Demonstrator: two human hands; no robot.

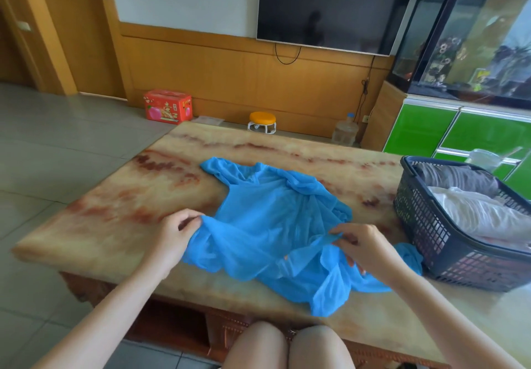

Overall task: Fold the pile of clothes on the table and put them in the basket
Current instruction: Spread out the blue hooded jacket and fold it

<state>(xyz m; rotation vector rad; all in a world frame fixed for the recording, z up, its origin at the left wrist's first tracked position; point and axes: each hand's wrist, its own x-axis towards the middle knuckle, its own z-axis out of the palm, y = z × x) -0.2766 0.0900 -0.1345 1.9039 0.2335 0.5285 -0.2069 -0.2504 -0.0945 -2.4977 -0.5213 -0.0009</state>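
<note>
Head view: a blue garment [267, 225] is lying crumpled at centre frame on the desk [120, 201]. Left hand [175, 230] is pinching its left edge; right hand [365, 246] is pinching a fold lower right. Basket [425, 225] is sitting at the right edge.

A bright blue garment [267, 225] is seen on a cream table [115, 210] veined with reddish brown. At three o'clock, a grey cloth [457, 178] and a white cloth [477, 210] are held in a dark navy latticed basket [425, 233]. Green cabinet doors [425, 130] are seen at two o'clock.
</note>
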